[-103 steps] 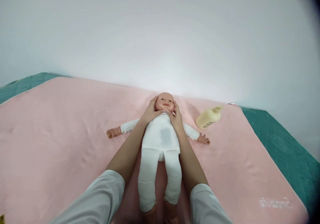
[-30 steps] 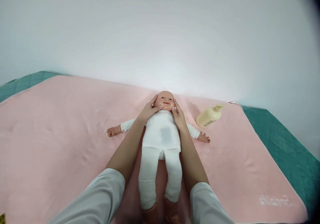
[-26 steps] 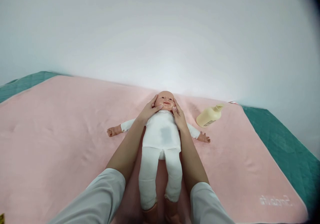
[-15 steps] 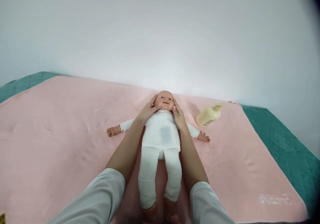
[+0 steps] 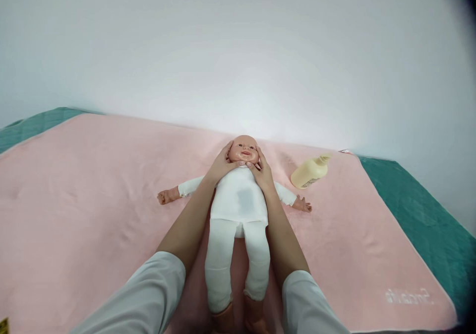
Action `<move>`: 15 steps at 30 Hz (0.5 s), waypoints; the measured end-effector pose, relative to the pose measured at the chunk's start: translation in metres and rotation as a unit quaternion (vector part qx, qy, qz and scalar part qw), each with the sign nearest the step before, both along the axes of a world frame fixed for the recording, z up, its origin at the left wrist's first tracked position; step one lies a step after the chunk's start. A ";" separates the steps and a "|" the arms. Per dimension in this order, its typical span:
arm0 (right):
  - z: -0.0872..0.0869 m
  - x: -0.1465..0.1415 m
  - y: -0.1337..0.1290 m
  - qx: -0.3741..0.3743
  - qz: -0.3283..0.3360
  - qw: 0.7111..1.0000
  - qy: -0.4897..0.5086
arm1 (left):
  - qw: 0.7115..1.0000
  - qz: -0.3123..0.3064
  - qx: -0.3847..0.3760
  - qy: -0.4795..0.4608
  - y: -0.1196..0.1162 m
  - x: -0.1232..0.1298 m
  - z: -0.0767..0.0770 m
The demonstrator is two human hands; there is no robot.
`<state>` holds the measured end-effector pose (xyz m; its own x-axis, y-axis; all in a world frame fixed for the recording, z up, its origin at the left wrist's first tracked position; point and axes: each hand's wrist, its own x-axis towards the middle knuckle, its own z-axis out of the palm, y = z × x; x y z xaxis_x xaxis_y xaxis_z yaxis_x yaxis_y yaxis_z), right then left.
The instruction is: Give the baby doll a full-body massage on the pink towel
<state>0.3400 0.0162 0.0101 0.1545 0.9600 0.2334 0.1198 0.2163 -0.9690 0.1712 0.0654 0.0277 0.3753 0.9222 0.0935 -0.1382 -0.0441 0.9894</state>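
Observation:
A baby doll (image 5: pixel 240 195) lies on its back on a pink blanket, its head at the far end and its arms spread to the sides. It has a white cloth body with a grey-blue patch on the chest. My left hand (image 5: pixel 222 165) cups the left side of the doll's head, fingers along the cheek and thumb under the chin. From the other side my right hand (image 5: pixel 263 171) cups the head likewise, its thumb close to the left one at the chin. Parts of the fingers are hidden beside the head.
On the right, a pale yellow pump bottle (image 5: pixel 309 172) lies tilted on the pink blanket (image 5: pixel 111 185). Green quilted cloth (image 5: pixel 412 190) shows beneath the blanket at both sides. A white wall (image 5: pixel 238 51) rises behind. Something yellow and black (image 5: pixel 3 325) pokes in at the lower left corner.
Both thumbs have slid from the doll's cheeks down and inward to the chin. The fingers stay at the sides of the head. The doll and the bottle remain nearly in place.

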 end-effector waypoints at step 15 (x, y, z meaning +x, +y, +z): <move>-0.003 -0.002 0.002 0.010 -0.024 1.000 -0.016 | 0.999 0.012 0.026 0.032 0.005 0.003 -0.008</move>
